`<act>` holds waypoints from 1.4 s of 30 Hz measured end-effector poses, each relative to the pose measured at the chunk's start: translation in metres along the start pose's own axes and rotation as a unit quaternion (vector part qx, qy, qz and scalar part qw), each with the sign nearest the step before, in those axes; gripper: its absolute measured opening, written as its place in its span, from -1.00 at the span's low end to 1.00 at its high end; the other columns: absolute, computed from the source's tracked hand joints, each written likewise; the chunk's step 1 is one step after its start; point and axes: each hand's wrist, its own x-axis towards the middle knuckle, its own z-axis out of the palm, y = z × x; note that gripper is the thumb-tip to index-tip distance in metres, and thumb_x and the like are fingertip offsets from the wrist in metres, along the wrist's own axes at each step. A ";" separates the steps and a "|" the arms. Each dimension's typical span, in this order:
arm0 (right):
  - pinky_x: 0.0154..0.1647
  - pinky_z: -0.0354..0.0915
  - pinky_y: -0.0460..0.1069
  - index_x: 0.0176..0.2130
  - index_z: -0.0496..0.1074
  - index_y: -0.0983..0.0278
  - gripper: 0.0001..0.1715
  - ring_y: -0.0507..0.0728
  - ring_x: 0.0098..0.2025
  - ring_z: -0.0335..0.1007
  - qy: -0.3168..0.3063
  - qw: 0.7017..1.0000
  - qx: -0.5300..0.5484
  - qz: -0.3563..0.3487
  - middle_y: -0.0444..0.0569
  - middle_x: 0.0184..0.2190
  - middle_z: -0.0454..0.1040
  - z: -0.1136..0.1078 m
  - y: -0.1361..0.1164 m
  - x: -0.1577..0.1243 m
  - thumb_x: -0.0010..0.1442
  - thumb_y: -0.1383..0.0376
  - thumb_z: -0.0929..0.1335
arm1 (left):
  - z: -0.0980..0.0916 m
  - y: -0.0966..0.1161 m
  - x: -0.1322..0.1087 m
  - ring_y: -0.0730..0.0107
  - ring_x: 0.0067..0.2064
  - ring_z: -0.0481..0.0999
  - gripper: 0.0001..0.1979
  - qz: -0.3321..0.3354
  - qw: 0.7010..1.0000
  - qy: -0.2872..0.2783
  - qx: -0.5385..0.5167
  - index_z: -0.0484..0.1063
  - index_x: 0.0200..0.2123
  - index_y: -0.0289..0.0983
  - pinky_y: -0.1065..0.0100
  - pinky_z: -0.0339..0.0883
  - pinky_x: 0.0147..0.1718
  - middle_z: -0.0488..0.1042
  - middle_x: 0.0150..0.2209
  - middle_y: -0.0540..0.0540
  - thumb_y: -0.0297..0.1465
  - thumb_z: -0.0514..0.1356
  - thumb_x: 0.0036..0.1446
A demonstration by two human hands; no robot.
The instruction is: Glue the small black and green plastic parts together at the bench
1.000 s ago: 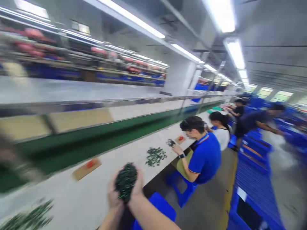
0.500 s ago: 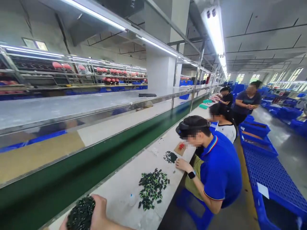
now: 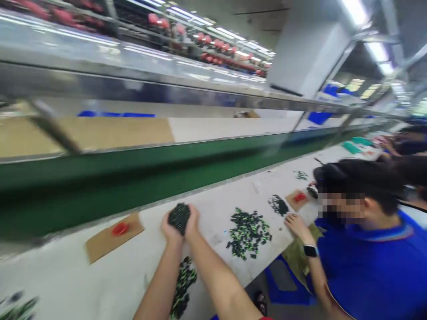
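Observation:
Cupped together over the white bench (image 3: 213, 204), my left hand (image 3: 171, 229) and my right hand (image 3: 192, 221) hold a heap of small dark pieces (image 3: 179, 218) between them. Fingers of both hands curl round the sides of the heap. Below, partly behind my forearms, lies a pile of dark and bright green pieces (image 3: 184, 284). A similar pile (image 3: 248, 233) spreads on the bench to the right. Left of my hands, red material (image 3: 120, 229) rests on a piece of brown cardboard (image 3: 100, 243).
A person in a blue shirt (image 3: 373, 262) sits at the right, one hand on the bench beside a small dark pile (image 3: 278, 205). A green conveyor belt (image 3: 213, 166) runs behind the bench. Blurred dark pieces (image 3: 20, 306) lie bottom left.
The view has turned left and down. My hands and the heap now appear nearer the middle, with both forearms visible. The cardboard with red material has come into view.

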 end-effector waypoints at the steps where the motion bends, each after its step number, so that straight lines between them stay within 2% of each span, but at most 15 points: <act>1: -0.07 0.40 0.17 0.06 0.33 0.26 -0.63 0.18 -0.04 0.41 -0.008 1.000 0.006 0.015 0.00 0.03 0.39 0.004 0.006 -0.001 0.29 0.19 0.32 | -0.002 -0.005 0.007 0.24 -0.42 0.53 -0.82 0.015 1.000 0.017 0.003 0.44 -0.55 -0.29 0.14 0.44 -0.26 0.51 -0.52 -0.06 -0.30 0.13 -0.18; 3: -0.06 0.40 0.16 0.05 0.34 0.30 -0.61 0.18 -0.04 0.42 -0.017 0.999 0.012 0.036 0.04 0.02 0.40 0.009 0.018 0.004 0.28 0.19 0.33 | -0.007 -0.012 0.021 0.17 -0.36 0.56 -0.79 0.054 0.997 0.045 0.011 0.46 -0.55 -0.31 0.10 0.43 -0.21 0.53 -0.49 -0.10 -0.28 0.13 -0.16; 6: -0.07 0.41 0.13 0.00 0.39 0.32 -0.63 0.19 -0.06 0.43 -0.011 0.998 0.005 0.054 0.00 -0.02 0.43 0.009 0.037 0.023 0.29 0.15 0.31 | -0.014 -0.018 0.031 0.18 -0.33 0.57 -0.78 0.115 0.989 0.085 0.035 0.46 -0.59 -0.30 0.13 0.41 -0.18 0.54 -0.49 -0.10 -0.28 0.13 -0.13; 8: -0.14 0.40 0.03 -0.20 0.49 0.28 -0.65 0.14 -0.16 0.49 0.004 0.998 -0.006 0.060 -0.05 -0.22 0.54 0.004 0.048 0.036 0.34 0.14 0.22 | -0.017 -0.019 0.031 0.21 -0.33 0.57 -0.76 0.144 0.982 0.103 0.062 0.46 -0.61 -0.30 0.17 0.40 -0.19 0.54 -0.50 -0.09 -0.27 0.11 -0.11; 11: -0.26 0.38 -0.04 -0.45 0.53 0.23 -0.39 0.12 -0.27 0.53 0.022 0.997 -0.024 0.065 -0.04 -0.49 0.58 -0.002 0.061 0.047 0.33 0.15 0.06 | -0.020 -0.017 0.031 0.22 -0.32 0.56 -0.73 0.175 0.971 0.108 0.121 0.47 -0.59 -0.29 0.20 0.41 -0.21 0.55 -0.48 -0.09 -0.27 0.06 -0.06; 14: -0.25 0.36 -0.02 -0.45 0.55 0.27 -0.41 0.16 -0.27 0.53 0.020 0.997 -0.039 0.071 0.00 -0.49 0.60 -0.003 0.070 0.047 0.28 0.11 0.10 | -0.027 -0.008 0.032 0.20 -0.28 0.56 -0.70 0.200 0.954 0.090 0.205 0.49 -0.54 -0.28 0.18 0.41 -0.20 0.58 -0.44 -0.11 -0.28 0.03 0.00; 19: -0.01 0.32 0.06 -0.38 0.59 0.27 -0.36 0.20 -0.11 0.50 -0.020 0.996 -0.057 0.067 0.02 -0.33 0.63 -0.017 0.076 0.038 0.29 0.05 0.08 | -0.048 0.024 0.029 0.11 -0.06 0.52 -0.68 0.237 0.893 -0.004 0.384 0.52 -0.50 -0.23 0.06 0.33 0.01 0.62 -0.28 -0.14 -0.28 0.02 0.09; 23: 0.13 0.23 0.11 -0.29 0.60 0.18 -0.66 0.25 0.13 0.34 -0.077 0.992 -0.091 0.036 0.01 -0.25 0.62 -0.037 0.078 0.034 0.18 0.09 0.29 | -0.054 0.045 0.023 0.07 0.16 0.34 -0.76 0.254 0.803 -0.123 0.525 0.57 -0.39 -0.17 -0.05 0.11 0.20 0.58 -0.07 -0.12 -0.26 0.11 0.12; 26: 0.11 0.25 0.15 -0.24 0.58 0.17 -0.74 0.26 0.12 0.31 -0.097 0.987 -0.125 0.009 0.02 -0.30 0.61 -0.046 0.080 0.032 0.16 0.16 0.33 | -0.055 0.050 0.019 0.11 0.24 0.25 -0.76 0.257 0.734 -0.217 0.590 0.55 -0.18 -0.12 -0.08 -0.10 0.29 0.45 0.13 -0.06 -0.26 0.13 0.14; 28: 0.09 0.27 0.15 -0.23 0.57 0.18 -0.76 0.26 0.08 0.33 -0.097 0.984 -0.151 -0.010 0.02 -0.33 0.60 -0.048 0.080 0.028 0.17 0.21 0.33 | -0.059 0.051 0.017 0.12 0.28 0.21 -0.70 0.251 0.699 -0.267 0.614 0.50 -0.06 -0.11 -0.08 -0.16 0.30 0.36 0.20 -0.06 -0.24 0.15 0.15; 32: 0.05 0.29 0.16 -0.28 0.57 0.20 -0.81 0.25 -0.03 0.36 -0.083 0.976 -0.197 -0.044 0.05 -0.34 0.58 -0.054 0.077 0.017 0.18 0.27 0.33 | -0.077 0.056 0.014 0.06 0.32 0.15 -0.60 0.248 0.668 -0.304 0.632 0.43 0.07 -0.12 -0.10 -0.17 0.29 0.29 0.25 -0.14 -0.21 0.13 0.17; 35: 0.00 0.33 0.19 -0.31 0.56 0.22 -0.79 0.25 -0.08 0.36 -0.068 0.971 -0.219 -0.060 0.08 -0.35 0.57 -0.062 0.070 0.004 0.21 0.25 0.31 | -0.085 0.061 0.012 0.07 0.32 0.15 -0.59 0.254 0.647 -0.331 0.638 0.41 0.10 -0.10 -0.07 -0.17 0.29 0.29 0.25 -0.13 -0.22 0.11 0.18; 37: -0.04 0.35 0.21 -0.27 0.55 0.23 -0.77 0.25 -0.10 0.38 -0.058 0.970 -0.224 -0.070 0.09 -0.33 0.56 -0.070 0.064 -0.016 0.23 0.23 0.30 | -0.085 0.063 0.011 0.11 0.30 0.19 -0.59 0.255 0.639 -0.342 0.640 0.41 0.10 -0.07 -0.02 -0.13 0.29 0.32 0.23 -0.10 -0.24 0.12 0.18; 40: -0.11 0.41 0.22 -0.16 0.53 0.20 -0.76 0.24 -0.18 0.45 -0.029 0.970 -0.218 -0.106 0.07 -0.29 0.57 -0.092 0.056 -0.077 0.22 0.28 0.31 | -0.081 0.065 0.010 0.17 0.26 0.28 -0.62 0.270 0.642 -0.337 0.633 0.43 0.07 -0.03 0.07 -0.08 0.29 0.38 0.19 -0.06 -0.25 0.15 0.17; 42: -0.27 0.45 0.26 -0.17 0.54 0.02 -0.74 0.28 -0.25 0.50 0.008 0.970 -0.217 -0.113 0.00 -0.29 0.57 -0.113 0.057 -0.126 0.13 0.31 0.37 | -0.078 0.065 0.011 0.15 0.27 0.26 -0.62 0.265 0.642 -0.343 0.632 0.42 0.08 -0.02 0.07 -0.11 0.30 0.37 0.20 -0.06 -0.23 0.13 0.18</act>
